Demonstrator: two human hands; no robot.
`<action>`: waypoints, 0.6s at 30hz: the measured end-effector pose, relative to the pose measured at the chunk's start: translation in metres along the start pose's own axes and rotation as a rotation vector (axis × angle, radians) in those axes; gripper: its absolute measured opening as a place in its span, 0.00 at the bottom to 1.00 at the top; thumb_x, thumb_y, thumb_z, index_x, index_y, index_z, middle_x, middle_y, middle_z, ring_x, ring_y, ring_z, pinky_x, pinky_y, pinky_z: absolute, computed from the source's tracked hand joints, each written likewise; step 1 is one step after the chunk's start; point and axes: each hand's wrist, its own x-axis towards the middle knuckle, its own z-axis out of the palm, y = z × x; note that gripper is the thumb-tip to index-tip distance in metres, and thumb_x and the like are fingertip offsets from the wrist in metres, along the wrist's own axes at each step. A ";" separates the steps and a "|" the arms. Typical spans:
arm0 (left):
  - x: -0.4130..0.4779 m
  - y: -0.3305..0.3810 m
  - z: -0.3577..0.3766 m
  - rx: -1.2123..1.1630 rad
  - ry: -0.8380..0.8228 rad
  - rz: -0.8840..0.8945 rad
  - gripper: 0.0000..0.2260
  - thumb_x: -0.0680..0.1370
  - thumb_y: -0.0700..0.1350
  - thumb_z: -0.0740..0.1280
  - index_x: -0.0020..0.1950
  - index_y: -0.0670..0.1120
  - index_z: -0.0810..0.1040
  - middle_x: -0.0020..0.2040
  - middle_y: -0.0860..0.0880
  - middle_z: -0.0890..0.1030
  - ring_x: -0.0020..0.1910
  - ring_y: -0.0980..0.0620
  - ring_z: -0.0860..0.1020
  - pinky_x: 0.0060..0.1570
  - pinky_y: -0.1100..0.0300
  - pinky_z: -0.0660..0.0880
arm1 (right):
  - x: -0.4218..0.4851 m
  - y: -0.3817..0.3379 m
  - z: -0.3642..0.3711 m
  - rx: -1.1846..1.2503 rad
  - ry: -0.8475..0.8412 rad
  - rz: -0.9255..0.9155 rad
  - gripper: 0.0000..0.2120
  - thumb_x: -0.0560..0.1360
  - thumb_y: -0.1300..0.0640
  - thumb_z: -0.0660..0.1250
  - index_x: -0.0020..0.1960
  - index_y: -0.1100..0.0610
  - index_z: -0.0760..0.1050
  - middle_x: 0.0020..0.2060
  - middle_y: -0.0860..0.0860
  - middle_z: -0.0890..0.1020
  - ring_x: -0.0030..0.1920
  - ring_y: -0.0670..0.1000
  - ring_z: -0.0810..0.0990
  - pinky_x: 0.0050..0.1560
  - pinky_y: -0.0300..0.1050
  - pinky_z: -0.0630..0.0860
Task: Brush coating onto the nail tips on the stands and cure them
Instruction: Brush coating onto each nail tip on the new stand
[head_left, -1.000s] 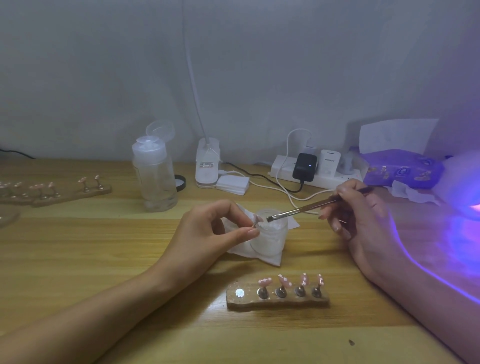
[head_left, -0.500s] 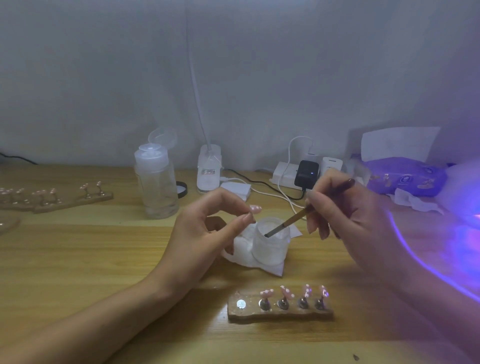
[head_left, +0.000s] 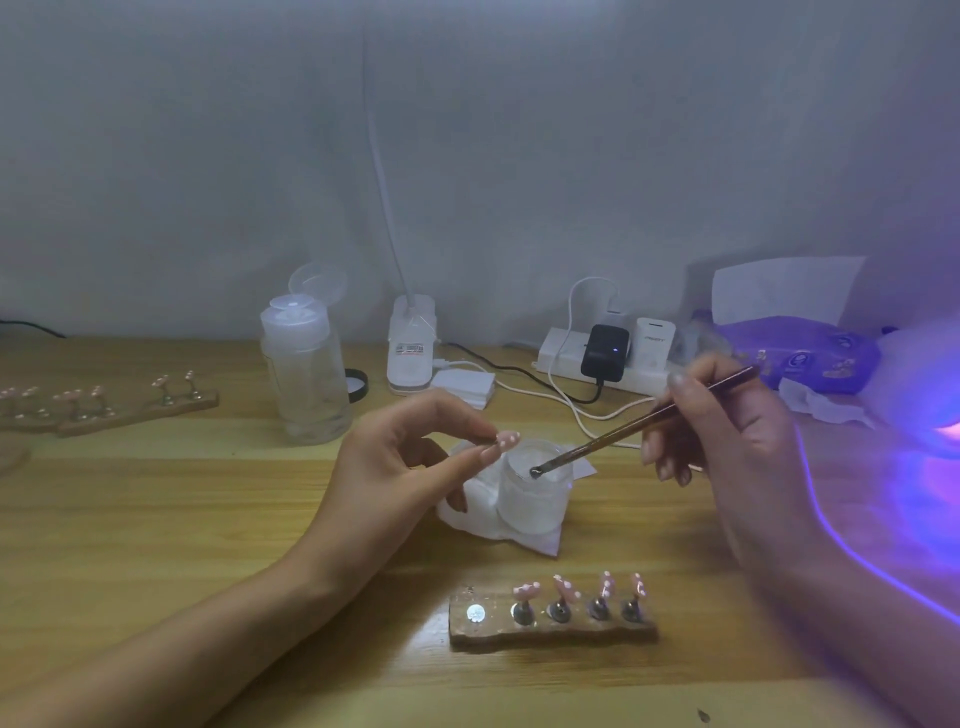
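Observation:
My left hand (head_left: 410, 467) pinches a pink nail tip with white dots (head_left: 506, 440) between thumb and forefinger, just left of a small frosted jar (head_left: 535, 499). My right hand (head_left: 727, 436) grips a thin brown brush (head_left: 644, 422); its bristle end sits in the jar's mouth. The jar stands on a white wipe (head_left: 545, 540). In front of it lies a wooden stand (head_left: 550, 626) carrying several pink tips on metal holders, with one bare magnet spot at its left end.
More wooden stands with tips (head_left: 104, 402) lie at the far left. A clear pump bottle (head_left: 304, 374), a lamp base (head_left: 412, 345), a power strip with chargers (head_left: 605, 353) and cables line the back. A purple tissue pack (head_left: 800, 353) and a glowing UV lamp (head_left: 935, 410) stand at the right.
The brush swung from level above the jar down into its mouth, and my right hand came closer. My left hand lifted a little, still pinching the tip.

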 end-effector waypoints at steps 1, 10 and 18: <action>0.000 0.000 -0.001 0.010 -0.003 0.004 0.04 0.71 0.48 0.76 0.43 0.51 0.85 0.43 0.50 0.84 0.28 0.53 0.79 0.27 0.64 0.74 | -0.002 0.003 -0.001 0.030 0.028 0.020 0.11 0.79 0.49 0.65 0.38 0.50 0.73 0.26 0.56 0.79 0.23 0.50 0.73 0.24 0.35 0.69; -0.004 -0.003 0.004 0.065 0.012 -0.020 0.04 0.71 0.53 0.75 0.43 0.56 0.83 0.45 0.56 0.84 0.31 0.56 0.80 0.31 0.66 0.74 | -0.004 0.019 -0.003 0.258 0.155 0.281 0.10 0.71 0.47 0.69 0.39 0.54 0.75 0.27 0.54 0.79 0.24 0.46 0.73 0.23 0.34 0.68; -0.004 -0.006 0.003 0.068 -0.003 -0.042 0.03 0.71 0.50 0.73 0.43 0.53 0.83 0.47 0.55 0.84 0.30 0.58 0.75 0.31 0.61 0.77 | -0.003 0.017 -0.003 0.327 0.166 0.350 0.10 0.71 0.47 0.69 0.39 0.54 0.76 0.27 0.53 0.79 0.25 0.45 0.73 0.23 0.34 0.69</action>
